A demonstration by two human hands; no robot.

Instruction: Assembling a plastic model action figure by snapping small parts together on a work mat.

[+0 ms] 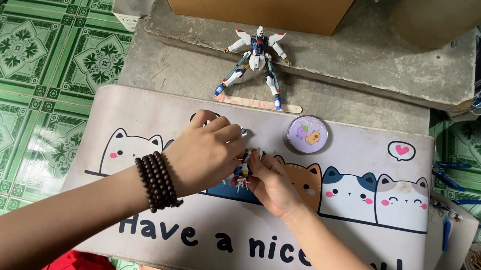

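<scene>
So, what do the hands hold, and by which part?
Both the left hand and right hand pinch a small model piece; which part cannot be told.

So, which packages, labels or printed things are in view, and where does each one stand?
Cardboard box: top centre, on the concrete slab, plain brown.
Desk mat: under both hands, pale, printed cartoon cats and dark lettering.
Round tin: on the mat's far edge, lilac, with a small picture.
White box: top left, partly visible.

robot figure (pixel 254 63) behind mat (pixel 356 236), round case (pixel 307 134) on mat
</scene>
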